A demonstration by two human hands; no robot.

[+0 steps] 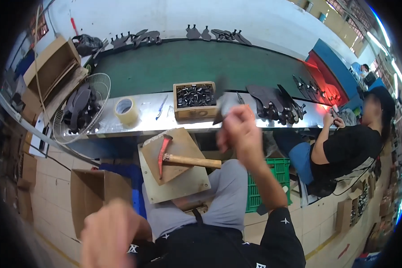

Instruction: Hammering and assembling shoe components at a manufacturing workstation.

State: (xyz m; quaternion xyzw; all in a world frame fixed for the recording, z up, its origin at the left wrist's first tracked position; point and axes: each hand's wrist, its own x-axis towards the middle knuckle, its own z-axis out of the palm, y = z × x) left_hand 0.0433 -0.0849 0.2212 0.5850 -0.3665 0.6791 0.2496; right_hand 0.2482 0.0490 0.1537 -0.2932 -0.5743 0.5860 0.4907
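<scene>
right now the right hand (241, 131) is raised over the near edge of the metal surface (149, 123), its fingers seemingly closed on a dark piece (218, 117) that is blurred, so its exact shape is hard to tell; the piece is just beside the right end of a wooden box (194, 115) filled with small dark clips (195, 95). the left hand (111, 234) is low at the lower left, well apart from the right one and near an open cardboard box (87, 196); it is too blurred to tell whether its fingers are apart or together, or on anything. over the person's lap, a hammer (190, 161) with a red head and wooden handle lies on a brown board (179, 139), which rests askew on a pale block (195, 184). left of the wooden box, a roll of tape (126, 112) lies on the surface, near a wire basket (59, 129) holding dark flat pieces (78, 105). to the right is a pile of dark soles (262, 95). behind runs a green belt (165, 64), and a green crate (279, 172) stands below. a co-worker (348, 149) in a black shirt sits at the right.
</scene>
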